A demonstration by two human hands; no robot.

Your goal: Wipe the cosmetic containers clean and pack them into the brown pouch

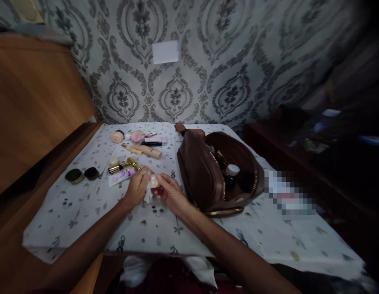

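Observation:
Over the middle of the patterned tablecloth, my right hand (171, 192) pinches a small round cream-coloured item (154, 181) between thumb and fingers. My left hand (138, 187) is closed beside it, its fingertips close to the same item; something whitish shows just below, too unclear to name. A pink-and-white tube (122, 177) lies next to my left hand, with gold tubes (125, 165) behind it. To the right of my hands, an open brown bag (197, 171) lies with its zip apart, and a white-lidded jar (232, 170) shows inside.
Two dark round jars, one (74, 176) larger, stand at the table's left. Several cosmetics, including a beige tube (149, 151) and pink compact (136, 136), lie farther back. A wooden cabinet (39, 81) borders the left; a blurred-out item (287, 196) lies right of the bag.

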